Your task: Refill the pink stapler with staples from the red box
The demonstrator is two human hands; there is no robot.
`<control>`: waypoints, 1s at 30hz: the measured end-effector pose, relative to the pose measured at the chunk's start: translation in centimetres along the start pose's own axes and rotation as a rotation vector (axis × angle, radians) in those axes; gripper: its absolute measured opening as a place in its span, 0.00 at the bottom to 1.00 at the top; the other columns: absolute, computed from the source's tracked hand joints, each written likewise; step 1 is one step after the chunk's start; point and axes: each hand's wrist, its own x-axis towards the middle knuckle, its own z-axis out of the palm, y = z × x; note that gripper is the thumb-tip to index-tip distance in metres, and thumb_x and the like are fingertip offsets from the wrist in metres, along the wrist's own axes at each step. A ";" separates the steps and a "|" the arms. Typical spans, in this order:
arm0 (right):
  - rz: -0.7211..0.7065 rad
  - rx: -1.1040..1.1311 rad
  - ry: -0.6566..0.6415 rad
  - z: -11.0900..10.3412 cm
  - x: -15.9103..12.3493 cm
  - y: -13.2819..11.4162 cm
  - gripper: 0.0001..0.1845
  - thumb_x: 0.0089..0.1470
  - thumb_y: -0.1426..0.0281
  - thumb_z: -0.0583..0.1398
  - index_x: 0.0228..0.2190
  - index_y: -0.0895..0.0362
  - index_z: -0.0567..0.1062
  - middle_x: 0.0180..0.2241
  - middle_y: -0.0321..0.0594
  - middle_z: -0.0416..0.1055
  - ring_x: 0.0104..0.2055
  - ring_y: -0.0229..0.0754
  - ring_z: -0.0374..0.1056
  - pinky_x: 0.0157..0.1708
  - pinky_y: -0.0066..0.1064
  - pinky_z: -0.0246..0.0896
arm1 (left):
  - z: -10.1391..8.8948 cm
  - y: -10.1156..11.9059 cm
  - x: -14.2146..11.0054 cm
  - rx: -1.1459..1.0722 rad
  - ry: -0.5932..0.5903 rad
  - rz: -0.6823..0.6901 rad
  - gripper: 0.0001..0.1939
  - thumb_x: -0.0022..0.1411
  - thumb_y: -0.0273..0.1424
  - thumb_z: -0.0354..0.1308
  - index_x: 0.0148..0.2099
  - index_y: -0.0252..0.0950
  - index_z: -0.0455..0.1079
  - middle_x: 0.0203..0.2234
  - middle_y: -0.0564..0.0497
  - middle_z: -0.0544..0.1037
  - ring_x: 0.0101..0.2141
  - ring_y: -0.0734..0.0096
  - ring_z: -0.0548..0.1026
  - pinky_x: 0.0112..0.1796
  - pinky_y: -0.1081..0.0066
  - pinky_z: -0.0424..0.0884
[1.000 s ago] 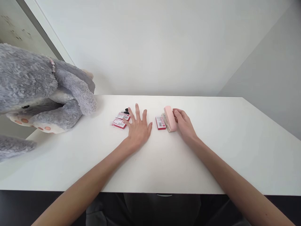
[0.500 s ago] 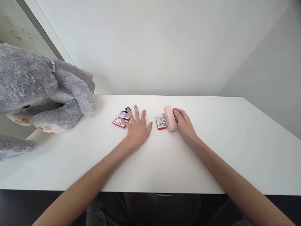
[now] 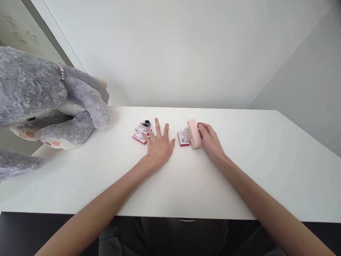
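Observation:
My left hand (image 3: 159, 146) lies palm down on the white table, its fingers spread. Its outer fingers reach over two small red-and-white boxes (image 3: 139, 137), covering part of them. Behind the boxes is a small black-and-silver item (image 3: 146, 123), too small to name. My right hand (image 3: 211, 141) has its fingers closed at the right side of a pink stapler (image 3: 194, 134). A beige piece (image 3: 188, 133) with dark lettering sits against the stapler's left side; I cannot tell if it is a separate thing. Close beside it is another red-and-white box (image 3: 183, 139).
A big grey plush toy (image 3: 80, 103) sits at the table's left end, with a bead string on it. A white wall (image 3: 170, 53) rises behind the table (image 3: 170, 192). The front table edge runs just before my lap.
My left hand and the two boxes under its fingers have shifted slightly right, and the black-and-silver item shows more fully. My right hand and the stapler look still; the view has moved a little.

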 end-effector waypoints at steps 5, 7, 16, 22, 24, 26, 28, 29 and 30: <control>-0.001 0.012 -0.005 0.0 0.1 0.2 0.22 0.63 0.47 0.58 0.50 0.45 0.74 0.58 0.38 0.74 0.59 0.50 0.71 0.58 0.44 0.67 | 0.2 0.2 -0.1 -0.004 -0.004 0.041 0.33 0.75 0.41 0.49 0.75 0.36 0.50 0.77 0.33 0.37 0.71 0.17 0.47 0.62 0.23 0.52; -0.004 0.018 -0.005 0.0 0.1 0.3 0.22 0.62 0.47 0.58 0.50 0.45 0.74 0.57 0.37 0.74 0.58 0.50 0.71 0.58 0.44 0.67 | 0.4 0.3 -0.2 -0.024 -0.014 0.079 0.32 0.75 0.40 0.48 0.76 0.37 0.48 0.77 0.34 0.37 0.71 0.19 0.46 0.62 0.23 0.51; -0.013 0.023 -0.011 0.0 0.1 0.2 0.22 0.62 0.46 0.58 0.50 0.44 0.74 0.57 0.37 0.75 0.58 0.51 0.72 0.58 0.45 0.68 | 0.8 0.5 -0.5 -0.193 -0.022 0.319 0.31 0.73 0.25 0.38 0.75 0.39 0.44 0.75 0.35 0.51 0.72 0.44 0.55 0.66 0.32 0.52; -0.019 0.023 -0.009 -0.1 0.2 0.3 0.23 0.62 0.46 0.58 0.50 0.45 0.75 0.58 0.38 0.74 0.58 0.51 0.72 0.57 0.43 0.69 | 0.5 -0.4 0.9 -0.332 0.179 0.359 0.24 0.73 0.31 0.47 0.68 0.38 0.57 0.66 0.39 0.67 0.64 0.52 0.67 0.63 0.49 0.63; -0.011 0.016 -0.008 -0.1 0.2 0.3 0.23 0.62 0.46 0.57 0.50 0.45 0.74 0.58 0.39 0.74 0.58 0.51 0.72 0.57 0.43 0.68 | 0.4 -1.2 1.7 -0.367 0.217 0.347 0.23 0.73 0.34 0.49 0.67 0.37 0.59 0.64 0.40 0.69 0.64 0.53 0.65 0.64 0.52 0.62; -0.004 0.014 -0.011 -0.1 0.2 0.2 0.23 0.63 0.46 0.57 0.50 0.46 0.74 0.58 0.39 0.73 0.58 0.50 0.72 0.57 0.43 0.68 | 0.3 -2.0 2.2 -0.392 0.199 0.342 0.23 0.74 0.37 0.50 0.67 0.37 0.59 0.64 0.40 0.68 0.65 0.53 0.64 0.64 0.52 0.62; -0.001 0.024 -0.019 -0.1 0.2 0.2 0.23 0.63 0.46 0.56 0.50 0.46 0.74 0.59 0.39 0.73 0.58 0.50 0.72 0.57 0.43 0.68 | 0.3 -2.7 2.6 -0.403 0.147 0.327 0.25 0.74 0.41 0.49 0.67 0.37 0.57 0.64 0.39 0.68 0.66 0.51 0.63 0.65 0.51 0.61; -0.001 0.033 -0.022 -0.1 0.2 0.2 0.23 0.63 0.46 0.56 0.50 0.46 0.74 0.59 0.39 0.73 0.58 0.50 0.72 0.57 0.43 0.68 | 0.4 -2.9 2.6 -0.402 0.120 0.322 0.26 0.74 0.42 0.49 0.68 0.37 0.56 0.65 0.39 0.67 0.66 0.50 0.62 0.65 0.50 0.61; 0.000 0.044 -0.024 -0.1 0.2 0.2 0.24 0.63 0.45 0.56 0.50 0.46 0.74 0.60 0.39 0.73 0.58 0.50 0.72 0.57 0.43 0.68 | 0.5 -3.1 2.7 -0.399 0.092 0.320 0.28 0.74 0.43 0.49 0.69 0.37 0.55 0.65 0.39 0.67 0.67 0.49 0.61 0.65 0.49 0.60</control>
